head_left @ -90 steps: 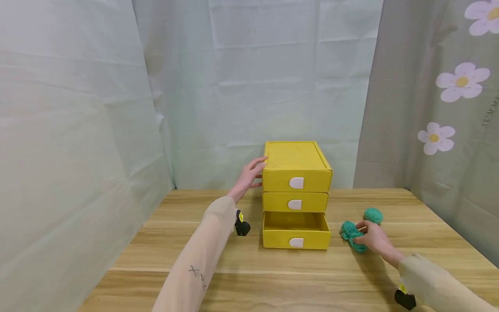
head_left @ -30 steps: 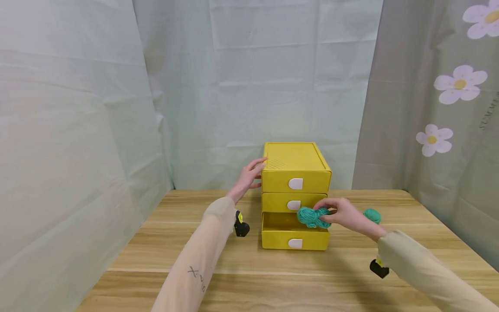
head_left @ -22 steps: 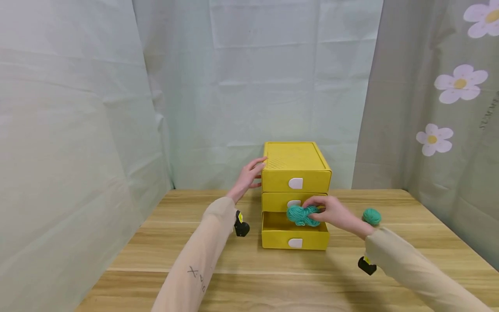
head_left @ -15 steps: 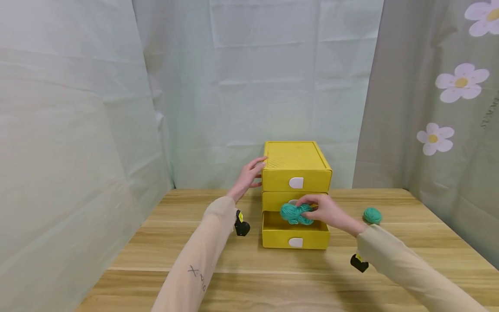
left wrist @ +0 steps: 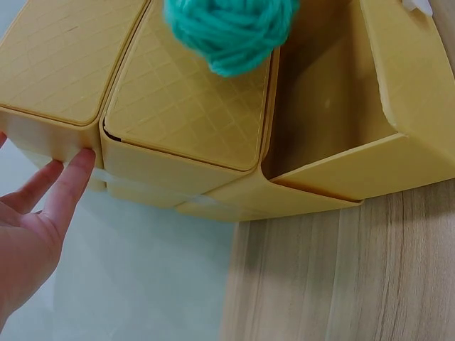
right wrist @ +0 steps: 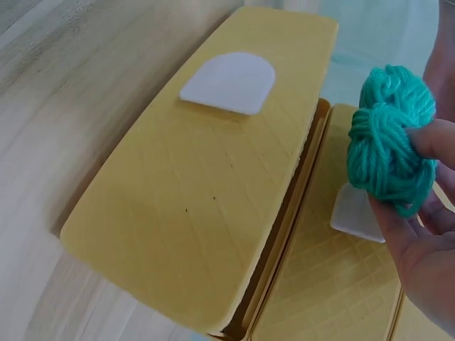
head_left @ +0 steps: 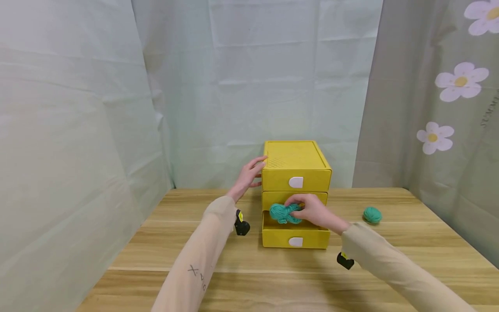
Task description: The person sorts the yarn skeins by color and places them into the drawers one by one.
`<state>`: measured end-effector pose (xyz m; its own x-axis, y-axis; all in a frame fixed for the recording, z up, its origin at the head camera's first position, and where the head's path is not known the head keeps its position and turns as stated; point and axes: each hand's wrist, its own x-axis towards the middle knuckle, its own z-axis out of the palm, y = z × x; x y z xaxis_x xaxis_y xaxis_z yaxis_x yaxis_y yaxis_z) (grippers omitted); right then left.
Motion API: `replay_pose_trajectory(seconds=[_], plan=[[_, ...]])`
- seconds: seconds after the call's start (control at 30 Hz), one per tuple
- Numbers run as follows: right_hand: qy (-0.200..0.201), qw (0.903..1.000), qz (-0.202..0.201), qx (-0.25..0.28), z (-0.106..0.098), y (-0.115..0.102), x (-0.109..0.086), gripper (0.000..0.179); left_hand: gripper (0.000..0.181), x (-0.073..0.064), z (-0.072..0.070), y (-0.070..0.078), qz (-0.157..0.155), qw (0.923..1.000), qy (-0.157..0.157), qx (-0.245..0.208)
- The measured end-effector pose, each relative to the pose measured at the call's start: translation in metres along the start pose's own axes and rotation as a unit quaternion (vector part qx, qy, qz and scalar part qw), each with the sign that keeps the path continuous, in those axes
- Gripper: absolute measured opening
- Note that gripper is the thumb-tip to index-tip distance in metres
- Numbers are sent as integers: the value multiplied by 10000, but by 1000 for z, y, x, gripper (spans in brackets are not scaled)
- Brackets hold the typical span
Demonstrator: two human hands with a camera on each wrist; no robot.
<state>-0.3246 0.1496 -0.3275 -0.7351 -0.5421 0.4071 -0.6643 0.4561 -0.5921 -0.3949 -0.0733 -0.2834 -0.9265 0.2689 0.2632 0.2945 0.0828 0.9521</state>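
Note:
A bundle of teal yarn [head_left: 281, 214] hangs above the pulled-out bottom drawer [head_left: 278, 238] of a yellow drawer unit [head_left: 296, 156]. My right hand [head_left: 312, 212] pinches it between thumb and fingers, in front of the middle drawer. In the right wrist view the yarn [right wrist: 391, 145] shows two rounded lobes. My left hand [head_left: 247, 175] rests against the unit's upper left side with its fingers extended. The left wrist view shows the left fingertips [left wrist: 82, 160] touching the side near the top drawer. That view also shows the open drawer's inside [left wrist: 327, 92], bare where visible.
A second teal yarn ball [head_left: 372, 215] lies on the wooden table [head_left: 187, 242], to the right of the unit. White handles [head_left: 296, 182] mark the drawer fronts. Pale curtains [head_left: 253, 86] enclose the table at the back and sides.
My right hand has picked the yarn bundle up from the table and carried it left, over the open bottom drawer. My left hand has stayed on the unit's side.

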Motion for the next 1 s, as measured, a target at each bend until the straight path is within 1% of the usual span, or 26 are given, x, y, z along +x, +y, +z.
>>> replay_pose_trajectory(seconds=[0.17, 0.27, 0.37, 0.43, 0.53, 0.7, 0.83, 1.0], plan=[[36, 10000, 34, -3, 3, 0, 2, 19, 43, 0, 0, 0, 22, 10000, -24, 8], [2, 9995, 21, 312, 5, 0, 2, 20, 43, 0, 0, 0, 4, 10000, -32, 18], [-27, 9977, -5, 670, 6, 1, 2, 25, 43, 0, 0, 0, -16, 10000, -18, 39], [-32, 9967, -3, 807, 6, 1, 3, 26, 43, 0, 0, 0, -13, 10000, -7, 44], [-10, 9968, 5, 795, 4, -1, 2, 25, 43, 0, 0, 1, -8, 10000, 9, 24], [30, 9978, -135, 651, -1, -2, 0, 25, 43, 2, 1, 2, 2, 10000, 21, 8], [62, 9980, -143, 606, -4, -2, -4, 26, 42, 1, 1, 1, -31, 10000, 33, 1], [101, 9953, -159, 952, -8, 3, -10, 28, 41, 0, 0, 1, -49, 10000, 42, -39]])
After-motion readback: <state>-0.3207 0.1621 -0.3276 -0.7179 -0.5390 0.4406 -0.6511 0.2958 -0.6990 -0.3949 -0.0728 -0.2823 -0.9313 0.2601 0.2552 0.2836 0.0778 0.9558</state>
